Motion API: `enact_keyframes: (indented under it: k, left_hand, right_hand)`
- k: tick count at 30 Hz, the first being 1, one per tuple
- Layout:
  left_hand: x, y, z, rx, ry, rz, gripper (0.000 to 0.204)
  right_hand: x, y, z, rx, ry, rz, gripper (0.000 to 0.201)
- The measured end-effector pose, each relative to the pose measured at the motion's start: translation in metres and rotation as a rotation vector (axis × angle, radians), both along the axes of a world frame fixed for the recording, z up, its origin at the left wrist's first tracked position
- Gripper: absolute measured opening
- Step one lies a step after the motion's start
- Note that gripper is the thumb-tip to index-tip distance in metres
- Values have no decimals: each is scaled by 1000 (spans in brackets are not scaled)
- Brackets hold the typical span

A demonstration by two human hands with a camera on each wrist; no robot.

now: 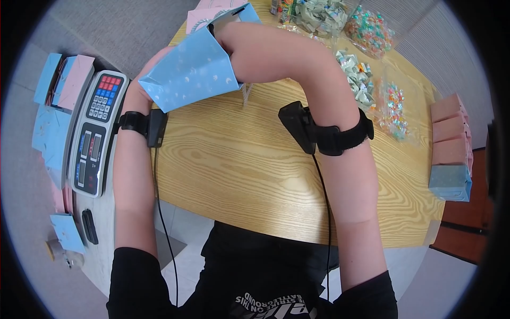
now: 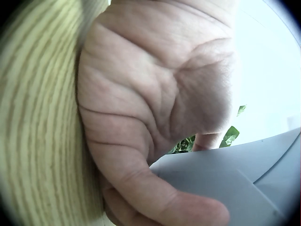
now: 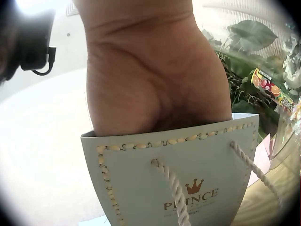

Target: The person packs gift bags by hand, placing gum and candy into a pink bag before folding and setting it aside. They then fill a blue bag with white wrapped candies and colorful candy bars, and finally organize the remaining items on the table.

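A light blue paper gift bag (image 1: 191, 72) with white rope handles is tilted over the far left of the table, its mouth toward the upper right in the head view. My right hand (image 3: 160, 94) reaches into that mouth past the wrist crease; its fingers are hidden inside. Behind the bag, near its base, is my left hand (image 2: 136, 94), mostly covered in the head view. The left wrist view shows its fingers (image 2: 188, 209) curled round the bag's pale side, thumb on the opposite side, gripping it. The hand's edge lies along the wooden tabletop (image 2: 42, 117).
A digital scale (image 1: 98, 133) stands left of the table, beside several blue and pink bags (image 1: 53, 125). Clear containers at the back right hold wrapped candies (image 1: 370, 29) and pale green packets (image 1: 321, 16). Several pink bags (image 1: 449, 130) and a blue one (image 1: 450, 181) line the right edge.
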State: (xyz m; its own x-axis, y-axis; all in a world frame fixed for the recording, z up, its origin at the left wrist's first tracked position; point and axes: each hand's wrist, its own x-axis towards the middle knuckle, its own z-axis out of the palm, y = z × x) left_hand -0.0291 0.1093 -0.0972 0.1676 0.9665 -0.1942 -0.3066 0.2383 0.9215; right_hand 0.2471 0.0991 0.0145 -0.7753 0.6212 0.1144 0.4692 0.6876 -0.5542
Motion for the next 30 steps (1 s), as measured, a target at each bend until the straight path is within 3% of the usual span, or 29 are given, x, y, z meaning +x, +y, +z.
enact_keyframes:
  k: [4,6,7,9,10,12,13,15,16,18,19,21,25,30]
  left_hand:
    - [-3,7,-3,-7,14,31,35]
    - [-2,10,-4,-9,19,51,35]
    - [-4,10,-5,-10,21,62,35]
    - [-8,4,-8,62,-25,-5,35]
    - [-9,3,-9,132,-71,-76,36]
    - [-8,10,-9,63,-19,3,36]
    - [-8,14,-9,-7,36,84,36]
    - [-10,15,-11,8,45,78,36]
    - [-12,16,-13,21,56,74,36]
    - [-8,16,-16,48,79,65,36]
    - [-9,18,-16,61,90,59,36]
    - [-12,19,-19,86,114,50,36]
    - [-24,26,-24,136,159,38,36]
    - [-26,28,-29,202,217,10,36]
  right_hand:
    - [10,11,6,-14,4,6,39]
    - [22,25,9,-219,318,-1,21]
    - [29,31,9,-218,316,1,21]
    - [45,43,3,298,273,-306,20]
    - [51,47,0,297,272,-306,20]
    - [64,54,-6,216,-85,-571,41]
    - [70,60,-18,217,-87,-574,41]
    - [72,65,-40,446,-303,-465,58]
    - [71,66,-44,446,-303,-464,58]
    - [58,58,-45,222,-421,-504,69]
    - [52,58,-44,221,-421,-504,69]
    - [44,57,-43,-131,-493,-524,68]
    - [41,57,-51,-90,-469,-582,63]
    - [39,64,-68,140,-476,-639,45]
